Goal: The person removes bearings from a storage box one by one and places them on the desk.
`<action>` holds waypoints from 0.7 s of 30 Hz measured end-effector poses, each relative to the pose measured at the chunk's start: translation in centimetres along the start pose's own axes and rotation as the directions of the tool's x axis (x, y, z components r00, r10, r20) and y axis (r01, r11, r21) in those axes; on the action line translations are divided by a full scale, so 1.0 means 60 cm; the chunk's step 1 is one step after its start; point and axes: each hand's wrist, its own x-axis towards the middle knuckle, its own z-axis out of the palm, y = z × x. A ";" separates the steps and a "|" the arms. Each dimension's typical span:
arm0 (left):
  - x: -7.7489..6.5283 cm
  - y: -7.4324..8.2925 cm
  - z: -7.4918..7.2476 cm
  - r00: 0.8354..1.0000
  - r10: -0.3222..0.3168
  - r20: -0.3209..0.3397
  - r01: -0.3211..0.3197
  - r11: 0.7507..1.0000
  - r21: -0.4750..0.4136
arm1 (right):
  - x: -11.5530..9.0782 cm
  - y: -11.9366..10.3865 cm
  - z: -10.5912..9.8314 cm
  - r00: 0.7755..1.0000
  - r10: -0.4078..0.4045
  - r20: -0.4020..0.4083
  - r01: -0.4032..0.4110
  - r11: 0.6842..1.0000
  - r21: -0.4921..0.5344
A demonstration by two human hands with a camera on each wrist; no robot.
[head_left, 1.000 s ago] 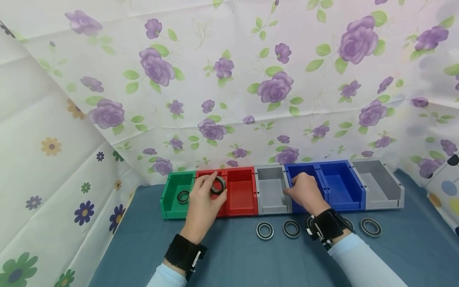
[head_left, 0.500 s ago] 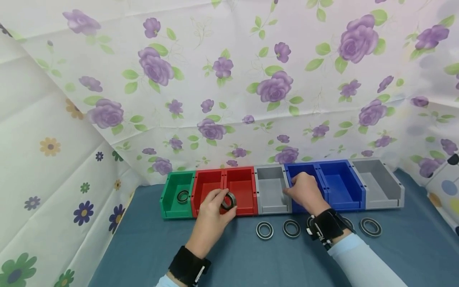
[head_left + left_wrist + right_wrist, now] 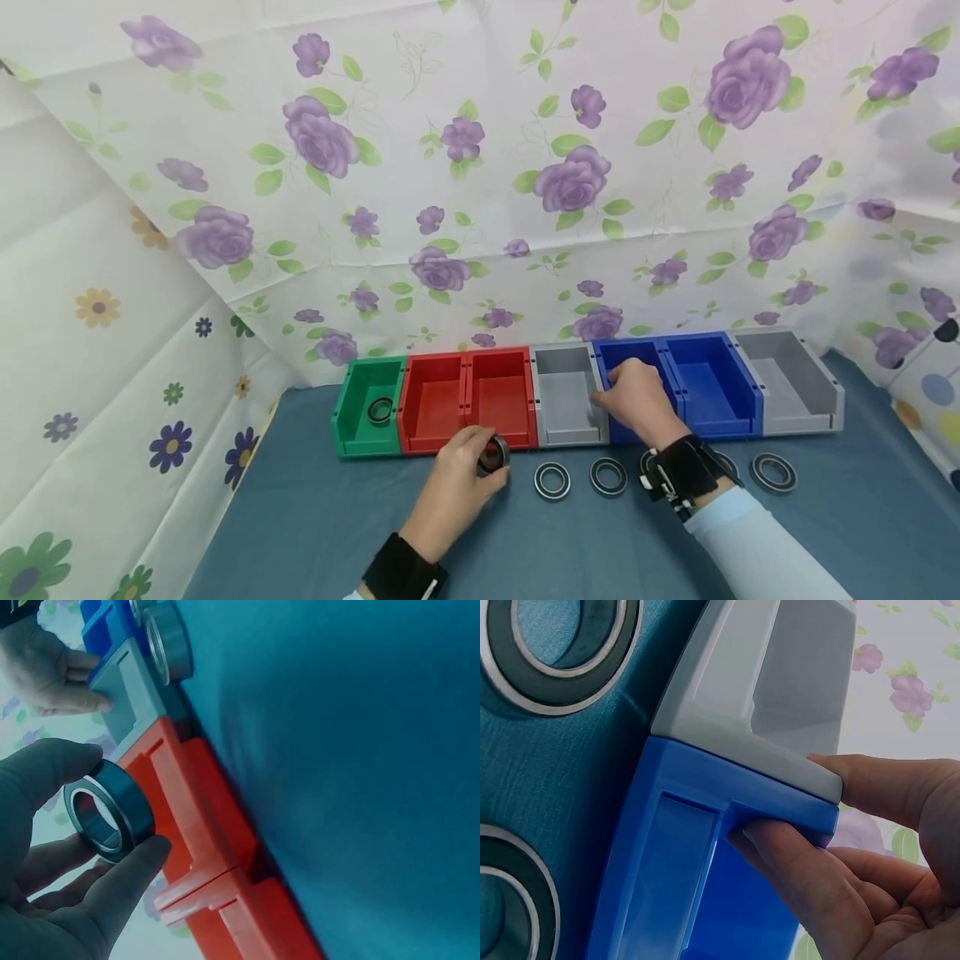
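Note:
My left hand (image 3: 453, 487) pinches a ball bearing (image 3: 109, 810) between thumb and fingertips, its ring standing on edge in the head view, just in front of the second red bin (image 3: 501, 392). The right hand (image 3: 637, 400) grips the adjoining walls of the grey bin (image 3: 727, 697) and the blue bin (image 3: 667, 825): the thumb lies on the grey side, the fingers reach into the blue one. Another bearing (image 3: 380, 410) lies in the green bin (image 3: 352, 417).
Several bearings lie in a row on the blue cloth before the bins, including one bearing (image 3: 552, 482) near my left hand and one bearing (image 3: 773, 473) at the right end. The other red bin (image 3: 437, 400), second blue bin (image 3: 708, 387) and right-hand grey bin (image 3: 787, 383) complete the row.
The left hand has carried its bearing from over the first red bin rightward and toward me, to the front of the second red bin. My right hand has stayed in place.

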 end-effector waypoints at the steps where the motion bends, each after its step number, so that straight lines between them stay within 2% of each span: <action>1: -0.001 -0.001 0.003 1.000 0.000 0.014 0.000 1.000 -0.001 | 0.000 0.000 0.000 1.000 0.002 0.002 -0.002 1.000 -0.001; 7: -0.008 -0.006 0.017 0.997 0.000 0.083 -0.004 0.999 0.053 | 0.000 -0.001 -0.001 1.000 0.002 0.010 -0.002 1.000 0.003; 13: -0.010 -0.006 0.030 0.989 -0.030 0.146 0.018 0.996 0.086 | 0.001 0.001 -0.001 1.000 0.005 0.012 -0.005 1.000 0.004; 21: -0.009 -0.002 0.036 0.977 -0.047 0.207 0.019 0.991 0.135 | 0.000 0.001 -0.002 1.000 -0.015 0.012 0.015 1.000 0.013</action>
